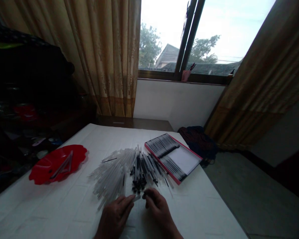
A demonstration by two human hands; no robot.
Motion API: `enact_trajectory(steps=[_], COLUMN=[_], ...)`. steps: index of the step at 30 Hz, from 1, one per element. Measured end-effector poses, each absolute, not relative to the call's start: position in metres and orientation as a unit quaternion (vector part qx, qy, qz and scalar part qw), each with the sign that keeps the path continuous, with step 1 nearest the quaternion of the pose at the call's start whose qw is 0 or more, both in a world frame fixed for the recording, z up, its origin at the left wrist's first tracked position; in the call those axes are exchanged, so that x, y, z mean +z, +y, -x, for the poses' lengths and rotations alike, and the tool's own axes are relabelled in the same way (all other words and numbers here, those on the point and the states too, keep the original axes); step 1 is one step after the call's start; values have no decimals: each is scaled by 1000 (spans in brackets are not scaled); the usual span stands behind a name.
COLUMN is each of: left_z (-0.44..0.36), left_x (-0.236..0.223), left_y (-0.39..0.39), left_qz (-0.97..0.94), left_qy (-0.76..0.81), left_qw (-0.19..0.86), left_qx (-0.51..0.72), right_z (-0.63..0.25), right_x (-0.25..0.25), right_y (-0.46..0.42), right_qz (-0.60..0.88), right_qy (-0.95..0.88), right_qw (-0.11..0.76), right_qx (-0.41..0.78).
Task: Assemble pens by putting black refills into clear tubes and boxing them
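Near the front of the table, my left hand (pixel 117 212) is closed in a pinch on a clear pen barrel (pixel 137 198), whose end sticks out to the right. Just beside it, my right hand (pixel 157 206) pinches a small dark piece (pixel 145 194) that looks like a black pen cap; the fingers partly cover it. Beyond my hands lie a fanned pile of clear pen barrels (pixel 109 174) and, to its right, a heap of black-ended pen parts (pixel 141 174). A red-edged box (pixel 186 161) behind them holds two rows of pens with black ends, beside a bare white area.
A red scalloped plate (pixel 76 151) with clear pieces in it sits on the left of the white table (pixel 196 212). Dark cloth (pixel 199 139) lies past the far right edge. Dark clutter fills the left side, and a pink cup (pixel 185 75) stands on the windowsill.
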State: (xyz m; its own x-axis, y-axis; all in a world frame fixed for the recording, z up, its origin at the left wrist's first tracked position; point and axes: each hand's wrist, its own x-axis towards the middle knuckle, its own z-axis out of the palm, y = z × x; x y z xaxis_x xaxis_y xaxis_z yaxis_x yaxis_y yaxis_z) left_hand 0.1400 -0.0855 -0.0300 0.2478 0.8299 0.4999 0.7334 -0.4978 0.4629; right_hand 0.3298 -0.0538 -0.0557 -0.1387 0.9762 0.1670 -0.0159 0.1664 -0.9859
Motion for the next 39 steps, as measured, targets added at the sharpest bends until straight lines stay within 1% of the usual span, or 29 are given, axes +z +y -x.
enact_trajectory(steps=[3,11,22,25,28,34,39], left_z=[-142,-141,-140,-140,-140,-138,-138], left_x=[-34,-37,-36,-35,-34,-33,-32], left_y=[-84,-85,-86,-86,-85,-84,-85], left_qz=[-793,-804,-810,-811,-812,-820,-824], left_qy=[503,501,503,500,495,479,479], left_qw=[69,63,40,27,39,101,98], left_qx=[337,315,300,304,306,296,288], right_z=[-330,-330,-330,-330,-331,-332,-330], right_x=[-55,-54,-51,-48,-45,-43,-48], right_y=[-55,-59,-61,-61,-61,-62,-62], right_qz=[409,399,415,407,400,430,461], right_qy=[-548,-594,-656,-686,-711,-738,-768], right_qw=[514,492,479,481,481,426,367], right_qx=[517,496,409,364,321,299,250])
